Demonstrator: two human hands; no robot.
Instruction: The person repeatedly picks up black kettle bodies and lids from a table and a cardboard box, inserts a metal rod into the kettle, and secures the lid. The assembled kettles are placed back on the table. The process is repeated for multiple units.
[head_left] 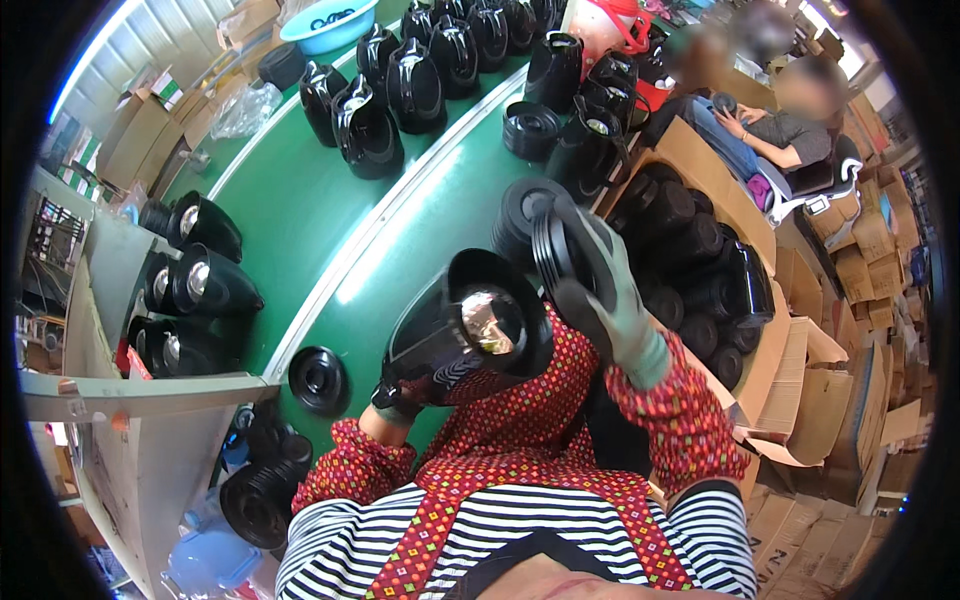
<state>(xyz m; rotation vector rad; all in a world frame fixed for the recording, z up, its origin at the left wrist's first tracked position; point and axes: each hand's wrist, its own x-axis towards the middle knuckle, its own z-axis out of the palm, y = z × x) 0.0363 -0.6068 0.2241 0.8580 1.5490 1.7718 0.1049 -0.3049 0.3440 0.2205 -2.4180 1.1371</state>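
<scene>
At the worktop's [445, 205] near edge, the left hand [399, 407], its spread hidden, apparently held a jug [425, 325]; the half-curled right hand [606, 285] gripped a ribbed disc [552, 252], pick-up seemingly calling for lifting.

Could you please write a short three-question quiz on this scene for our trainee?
1. Which hand grips the ridged black part?
2. True or false: the black jug in the left hand has its mouth turned away from the camera.
3. What contains the heap of black items on the person's right? A) blue basin B) cardboard box C) white chair

Key: 1. The right hand. 2. False; its mouth faces the camera. 3. B.
</scene>
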